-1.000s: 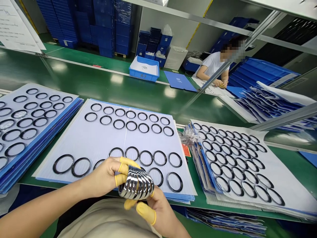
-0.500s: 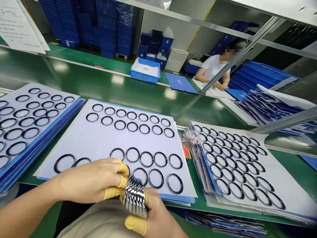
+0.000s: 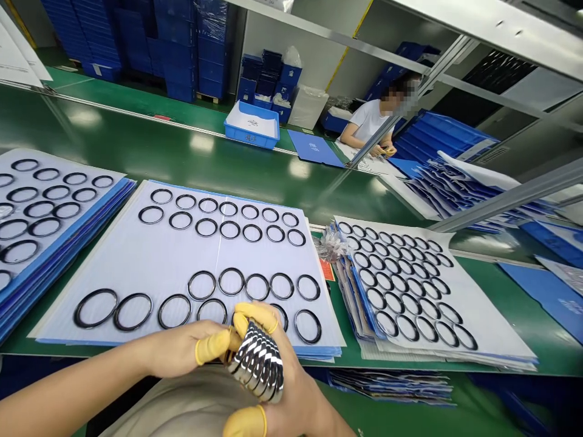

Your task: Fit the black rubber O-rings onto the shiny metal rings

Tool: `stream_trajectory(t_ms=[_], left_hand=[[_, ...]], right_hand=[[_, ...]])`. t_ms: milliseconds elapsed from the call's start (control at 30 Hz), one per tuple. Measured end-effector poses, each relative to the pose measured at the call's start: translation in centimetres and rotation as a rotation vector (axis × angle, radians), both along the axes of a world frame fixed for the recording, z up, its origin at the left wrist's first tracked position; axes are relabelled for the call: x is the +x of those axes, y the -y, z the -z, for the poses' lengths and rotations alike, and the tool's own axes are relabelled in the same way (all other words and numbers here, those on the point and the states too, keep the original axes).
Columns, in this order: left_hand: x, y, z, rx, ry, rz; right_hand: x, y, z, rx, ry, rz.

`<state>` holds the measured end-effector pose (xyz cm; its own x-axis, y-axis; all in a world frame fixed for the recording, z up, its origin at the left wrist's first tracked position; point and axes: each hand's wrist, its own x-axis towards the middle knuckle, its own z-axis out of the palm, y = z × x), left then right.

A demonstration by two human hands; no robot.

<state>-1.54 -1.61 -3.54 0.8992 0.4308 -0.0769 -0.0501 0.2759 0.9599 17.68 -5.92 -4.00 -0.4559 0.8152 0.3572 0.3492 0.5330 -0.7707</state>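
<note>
My right hand [image 3: 291, 376] is closed round a curved stack of shiny black rings [image 3: 259, 361], held low in front of the sheet's near edge. Yellow covers sit on its thumb and fingertips. My left hand [image 3: 182, 349] is at the left end of that stack, its yellow-covered thumb close to the fingers. Those fingers are mostly hidden, as is anything between them. Beyond both hands, a white sheet [image 3: 150, 258] on a flat pile carries black rings laid out in two far rows and two near rows. My right hand's fingers partly cover the nearest row.
Piles with ring-covered sheets flank the middle one, at left [image 3: 68, 237] and right [image 3: 483, 328]. Crumpled clear plastic [image 3: 334, 244] lies between the middle and right piles. Across the green bench [image 3: 150, 149] are a blue tray [image 3: 252, 135] and a person [image 3: 371, 121] handling small parts. A metal post [image 3: 387, 130] rises behind.
My left hand has drawn back from the near row to the end of the stack, uncovering rings there. My right hand has turned the stack slightly. The whole scene has shifted left in view.
</note>
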Motion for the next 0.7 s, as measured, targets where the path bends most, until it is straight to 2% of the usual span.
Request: stream_trajectory(t_ms=[67, 167, 233, 300, 367, 467, 633, 700], left_hand=[[0.3, -0.1, -0.1, -0.091, -0.025, -0.075], [0.7, -0.2, -0.3, -0.197, -0.046, -0.106], [0.8, -0.1, -0.3, -0.168, -0.04, -0.143], [0.8, -0.1, -0.4, -0.073, -0.037, -0.189], [0.8, 0.0, -0.4, 0.031, -0.038, -0.233], [0.7, 0.0, -0.7, 0.137, -0.017, -0.305], [-0.1, 0.3, -1.2, 0.349, 0.079, -0.412], [-0.7, 0.3, -1.1, 0.427, 0.092, -0.481]], right_hand=[[-0.2, -0.1, 0.1, 0.158, 0.013, -0.01], [-0.2, -0.3, 0.6, 0.301, 0.042, 0.011], [-0.2, -0.3, 0.8, 0.337, 0.036, 0.017], [-0.2, -0.2, 1.0, 0.343, 0.017, 0.023], [-0.4, 0.1, 1.1, 0.281, -0.004, 0.04], [-0.7, 0.6, 1.3, 0.095, -0.055, 0.06], [-1.2, 0.8, 2.0, -0.246, -0.333, -0.115], [-1.3, 0.6, 2.6, -0.318, -0.448, -0.14]])
